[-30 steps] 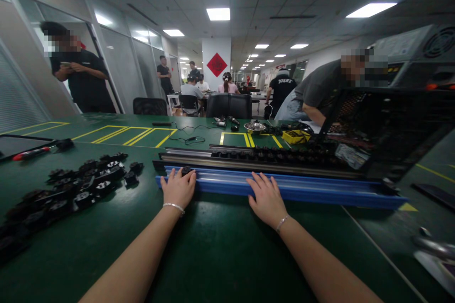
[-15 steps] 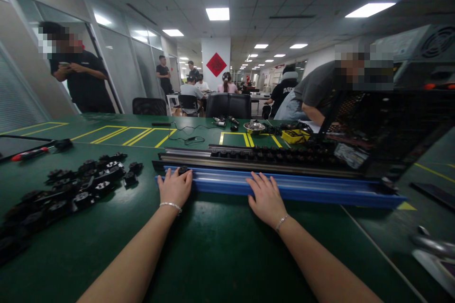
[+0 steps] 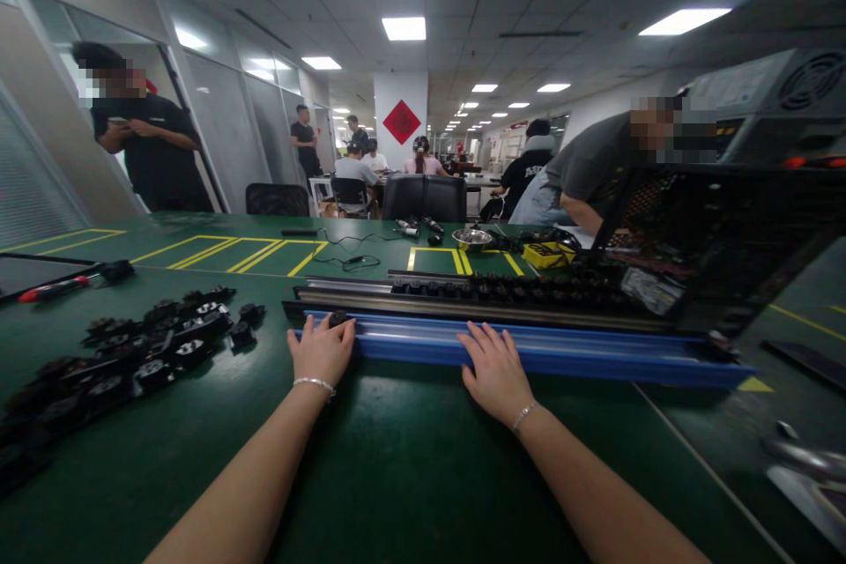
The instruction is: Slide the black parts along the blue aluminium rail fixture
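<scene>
A long blue channel rail (image 3: 410, 340) lies across the green table in front of me. At its left end, my left hand (image 3: 322, 354) is closed around a small black part (image 3: 338, 318), which shows between thumb and index finger. The part sits at the rail's trough; its lower side is hidden by my fingers. Farther right, my right hand (image 3: 494, 370) rests with spread fingers on the rail's near edge. Another small black part (image 3: 720, 342) sits at the rail's right end.
Several loose black parts (image 3: 155, 370) lie left. Behind the blue rail are dark rails (image 3: 423, 304) with a row of black parts. An open computer case (image 3: 720, 238) stands right; a bending person (image 3: 588, 163) is behind it. A metal bowl (image 3: 471, 237) and red-handled tool (image 3: 56, 289) lie farther off.
My left hand has shifted very slightly left, along with the small black part. The right hand stays in the same place on the rail.
</scene>
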Demonstrator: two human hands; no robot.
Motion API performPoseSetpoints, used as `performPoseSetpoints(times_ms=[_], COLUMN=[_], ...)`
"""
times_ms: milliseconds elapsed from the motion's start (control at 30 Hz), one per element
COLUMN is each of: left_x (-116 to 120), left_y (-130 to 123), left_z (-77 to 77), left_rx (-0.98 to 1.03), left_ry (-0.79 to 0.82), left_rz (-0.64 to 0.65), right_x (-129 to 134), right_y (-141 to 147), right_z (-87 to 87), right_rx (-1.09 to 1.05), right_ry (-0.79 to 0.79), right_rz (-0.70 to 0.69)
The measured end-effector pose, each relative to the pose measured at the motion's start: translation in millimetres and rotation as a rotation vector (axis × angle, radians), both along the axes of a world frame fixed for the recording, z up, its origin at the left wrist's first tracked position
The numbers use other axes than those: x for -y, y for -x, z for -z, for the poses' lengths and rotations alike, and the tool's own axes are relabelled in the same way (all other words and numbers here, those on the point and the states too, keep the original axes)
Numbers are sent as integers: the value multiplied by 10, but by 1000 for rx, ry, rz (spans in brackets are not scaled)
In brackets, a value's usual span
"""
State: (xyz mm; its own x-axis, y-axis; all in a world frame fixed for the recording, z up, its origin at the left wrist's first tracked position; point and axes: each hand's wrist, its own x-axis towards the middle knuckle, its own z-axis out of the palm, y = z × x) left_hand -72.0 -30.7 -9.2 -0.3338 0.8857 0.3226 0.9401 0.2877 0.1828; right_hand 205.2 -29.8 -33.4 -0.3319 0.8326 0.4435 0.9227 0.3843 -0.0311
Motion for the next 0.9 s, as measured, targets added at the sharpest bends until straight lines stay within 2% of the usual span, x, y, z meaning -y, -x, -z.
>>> performPoseSetpoints(times_ms=[900], left_x=[-34], left_y=[185], left_z=[20], left_rx=[21], left_ry=[-38], left_rz=[-59], right_x=[-1], right_y=[-2], right_z=[7], right_rx=[5], right_ry=[-4], right_rz=[9])
